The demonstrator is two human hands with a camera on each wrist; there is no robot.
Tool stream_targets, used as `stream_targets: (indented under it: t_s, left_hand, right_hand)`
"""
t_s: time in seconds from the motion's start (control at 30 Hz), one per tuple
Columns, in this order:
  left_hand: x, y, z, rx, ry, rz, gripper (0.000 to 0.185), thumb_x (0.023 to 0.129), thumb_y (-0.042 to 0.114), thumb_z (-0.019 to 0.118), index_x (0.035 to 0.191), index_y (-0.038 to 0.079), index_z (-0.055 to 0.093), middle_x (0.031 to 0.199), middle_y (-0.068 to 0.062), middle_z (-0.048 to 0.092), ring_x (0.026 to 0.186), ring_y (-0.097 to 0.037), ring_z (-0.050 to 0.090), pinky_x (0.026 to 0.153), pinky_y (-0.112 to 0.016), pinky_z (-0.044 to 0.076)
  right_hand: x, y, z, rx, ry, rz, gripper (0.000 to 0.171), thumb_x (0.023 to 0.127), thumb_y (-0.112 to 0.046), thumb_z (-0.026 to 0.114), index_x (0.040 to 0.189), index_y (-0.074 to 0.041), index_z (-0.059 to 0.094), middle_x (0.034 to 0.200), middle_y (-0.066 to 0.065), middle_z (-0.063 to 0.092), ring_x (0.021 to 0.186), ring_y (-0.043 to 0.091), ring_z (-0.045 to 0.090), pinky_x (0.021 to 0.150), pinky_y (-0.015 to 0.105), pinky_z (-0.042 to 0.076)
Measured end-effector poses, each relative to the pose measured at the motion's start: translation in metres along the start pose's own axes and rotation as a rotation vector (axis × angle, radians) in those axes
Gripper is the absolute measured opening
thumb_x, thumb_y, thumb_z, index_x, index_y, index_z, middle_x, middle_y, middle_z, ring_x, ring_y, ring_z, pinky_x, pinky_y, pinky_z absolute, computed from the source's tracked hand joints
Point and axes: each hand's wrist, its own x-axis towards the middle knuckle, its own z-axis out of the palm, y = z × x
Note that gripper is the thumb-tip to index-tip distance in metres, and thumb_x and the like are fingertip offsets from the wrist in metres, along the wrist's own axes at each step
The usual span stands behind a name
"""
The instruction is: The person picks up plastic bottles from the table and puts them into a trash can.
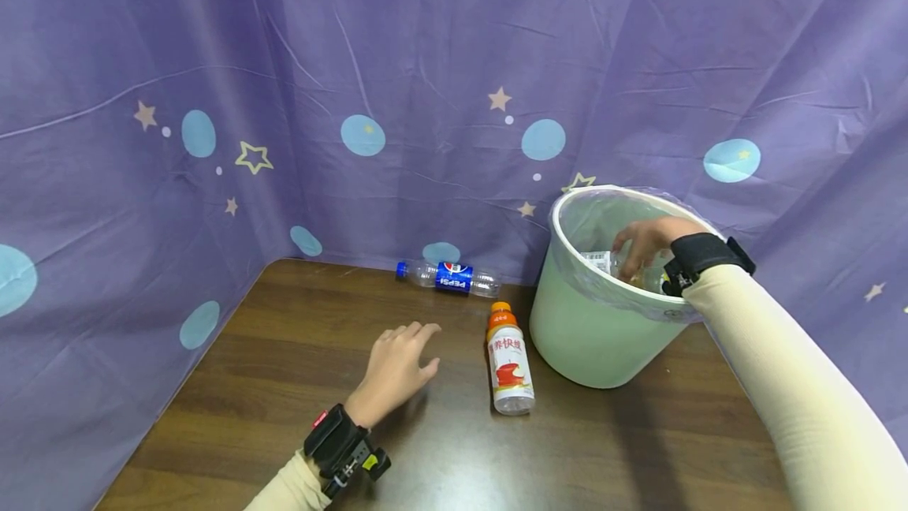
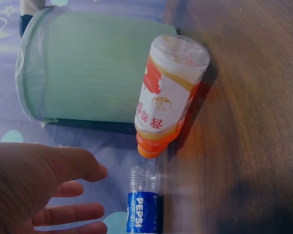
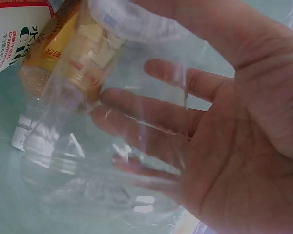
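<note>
My right hand (image 1: 649, 243) reaches down inside the green bin, its wrist over the rim. In the right wrist view, the fingers (image 3: 151, 109) look spread and fairly straight behind a clear plastic bottle (image 3: 102, 170), with the thumb along the top. Whether they touch the bottle is hard to tell. My left hand (image 1: 397, 365) hovers over the wooden table with loosely bent fingers, holding nothing. Nearest it, an orange-capped drink bottle (image 1: 509, 365) with a white apple label lies on its side. Behind that lies a Pepsi bottle (image 1: 454, 277) with a blue cap.
The green bin (image 1: 589, 337), lined with a clear bag, stands at the table's right. Inside are a yellow-labelled bottle (image 3: 63, 44) and a white-labelled grapefruit drink bottle (image 3: 12, 36). A purple patterned curtain (image 1: 426, 180) hangs behind the table (image 1: 284, 353).
</note>
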Motion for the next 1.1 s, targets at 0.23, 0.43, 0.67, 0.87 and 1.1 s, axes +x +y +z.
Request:
stream_targets:
  t_s: [0.23,0.43,0.67,0.87,1.1]
  left_hand:
    - [0.001,0.003,0.0,-0.019,-0.004,-0.001,0.05,0.075,0.026,0.089,0.12,0.014,0.071,0.099,-0.002,0.075,0.082,-0.02,0.071,0.073,-0.034,0.055]
    - [0.004,0.005,0.003,-0.024,0.004,0.009,0.049,0.076,0.028,0.088,0.12,0.014,0.071,0.099,-0.002,0.076,0.084,-0.021,0.072,0.073,-0.035,0.056]
    - [0.012,0.013,0.009,-0.038,-0.012,0.023,0.047,0.079,0.03,0.086,0.12,0.015,0.07,0.1,-0.001,0.075,0.085,-0.021,0.071,0.075,-0.036,0.055]
    - [0.019,0.026,0.016,-0.041,-0.062,0.045,0.045,0.083,0.032,0.082,0.123,0.017,0.069,0.102,0.0,0.075,0.088,-0.02,0.071,0.079,-0.037,0.056]
    - [0.029,0.039,0.027,-0.041,-0.057,0.061,0.045,0.083,0.033,0.081,0.123,0.017,0.068,0.1,0.0,0.074,0.087,-0.02,0.071,0.076,-0.036,0.055]
  right_hand:
    - [-0.007,-0.008,-0.002,-0.063,0.034,-0.025,0.076,0.081,-0.036,0.082,0.138,0.004,0.048,0.118,0.024,0.068,0.113,0.046,0.064,0.103,0.069,0.042]
    - [-0.015,-0.016,-0.012,-0.056,0.059,-0.028,0.084,0.084,-0.038,0.081,0.143,0.007,0.042,0.132,0.038,0.056,0.119,0.055,0.059,0.104,0.069,0.041]
    - [-0.028,-0.033,-0.013,-0.241,0.235,-0.13,0.071,0.078,-0.031,0.082,0.131,0.006,0.056,0.126,0.031,0.06,0.114,0.042,0.061,0.097,0.057,0.05]
    - [-0.036,-0.051,-0.009,-0.246,0.304,-0.219,0.069,0.076,-0.026,0.082,0.128,0.01,0.054,0.083,0.011,0.068,0.079,0.021,0.064,0.079,0.041,0.053]
    - [-0.047,-0.066,-0.018,-0.258,0.423,-0.245,0.06,0.079,-0.023,0.082,0.127,0.006,0.059,0.088,0.015,0.071,0.082,0.026,0.067,0.073,0.042,0.054]
